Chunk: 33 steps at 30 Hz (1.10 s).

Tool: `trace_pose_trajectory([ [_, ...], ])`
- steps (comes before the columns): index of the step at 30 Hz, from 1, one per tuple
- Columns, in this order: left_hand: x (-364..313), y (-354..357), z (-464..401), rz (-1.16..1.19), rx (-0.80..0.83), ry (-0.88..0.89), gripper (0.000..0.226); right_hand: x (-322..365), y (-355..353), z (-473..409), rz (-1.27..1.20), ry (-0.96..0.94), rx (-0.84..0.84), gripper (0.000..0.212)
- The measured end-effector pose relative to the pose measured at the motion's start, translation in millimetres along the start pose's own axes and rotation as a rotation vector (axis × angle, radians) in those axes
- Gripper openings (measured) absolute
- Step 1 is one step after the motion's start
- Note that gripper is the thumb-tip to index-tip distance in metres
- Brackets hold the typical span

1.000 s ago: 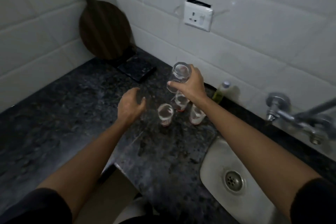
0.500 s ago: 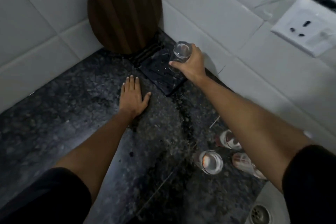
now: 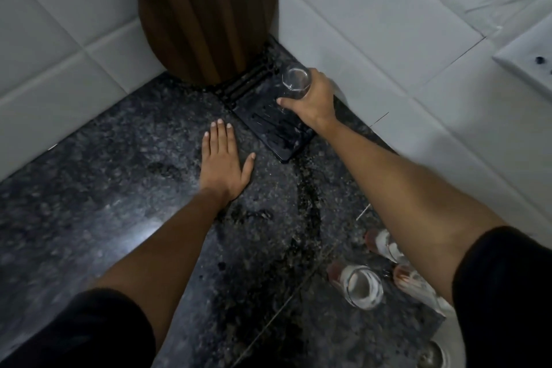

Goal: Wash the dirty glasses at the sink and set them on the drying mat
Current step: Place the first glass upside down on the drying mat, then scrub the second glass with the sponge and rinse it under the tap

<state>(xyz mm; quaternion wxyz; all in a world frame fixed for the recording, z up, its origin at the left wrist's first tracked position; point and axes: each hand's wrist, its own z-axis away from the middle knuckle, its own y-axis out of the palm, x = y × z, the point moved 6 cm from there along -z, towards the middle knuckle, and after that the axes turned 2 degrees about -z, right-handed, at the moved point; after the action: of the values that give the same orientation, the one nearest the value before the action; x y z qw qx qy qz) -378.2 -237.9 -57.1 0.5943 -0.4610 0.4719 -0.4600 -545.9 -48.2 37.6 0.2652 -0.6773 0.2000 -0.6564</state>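
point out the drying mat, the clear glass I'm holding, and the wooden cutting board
drying mat (image 3: 277, 131): head view, bare ridged surface near its front.
clear glass (image 3: 294, 81): head view, its upturned end, gripped by the right hand (image 3: 316, 98).
wooden cutting board (image 3: 206, 12): head view, middle of its face.

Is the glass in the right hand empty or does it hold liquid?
Empty, it seems: the glass in the right hand looks clear, with no liquid visible.

My flat left hand (image 3: 222, 163) leaves bare dark granite counter (image 3: 98, 188) leftward; the round brown wooden board (image 3: 206, 9) blocks the far corner, three dirty glasses (image 3: 363, 285) crowd near right.
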Motion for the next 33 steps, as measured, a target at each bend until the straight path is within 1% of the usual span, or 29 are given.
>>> trace_pose_trajectory([
  [7,0.1,0.4,-1.0,-0.015,-0.009,0.005,0.089,-6.7,0.1,-0.8,0.007,0.01,0.008,0.079],
  [10,1.9,-0.5,-0.6,0.002,-0.005,0.011,0.09,-1.8,-1.0,6.3,-0.048,0.003,0.023,0.09],
  [12,2.4,0.6,-0.4,0.025,0.028,0.021,0.091,0.4,-6.5,13.2,-0.067,0.019,0.059,0.099],
  [14,3.1,-0.4,-2.6,0.051,0.066,0.025,0.092,1.0,-18.1,23.6,-0.072,0.05,0.058,0.101],
  [17,4.0,-11.9,0.1,0.069,0.172,0.023,0.091,5.6,-41.7,54.7,-0.087,0.07,0.054,0.096],
  [22,-24.1,-27.1,49.3,0.15,0.197,0.147,0.092,8.9,-82.4,142.5,-0.104,0.052,0.04,0.078],
  [24,-42.9,-27.0,74.3,0.176,0.198,0.191,0.094,10.7,-95.2,181.2,-0.045,0.019,0.081,0.072],
  [27,-75.9,-27.3,117.1,0.21,0.19,0.249,0.097,8.8,-111.0,240.1,0.115,-0.05,0.155,0.068],
  [29,-96.4,-21.9,149.5,0.236,0.178,0.294,0.095,0.7,-114.5,277.3,0.237,-0.065,0.237,0.071],
  [31,-111.5,-11.4,181.2,0.243,0.183,0.327,0.099,-10.2,-113.6,310.9,0.369,-0.067,0.338,0.077],
  [33,-123.4,3.0,207.6,0.233,0.201,0.356,0.101,-20.3,-112.7,338.2,0.448,-0.07,0.391,0.082],
])
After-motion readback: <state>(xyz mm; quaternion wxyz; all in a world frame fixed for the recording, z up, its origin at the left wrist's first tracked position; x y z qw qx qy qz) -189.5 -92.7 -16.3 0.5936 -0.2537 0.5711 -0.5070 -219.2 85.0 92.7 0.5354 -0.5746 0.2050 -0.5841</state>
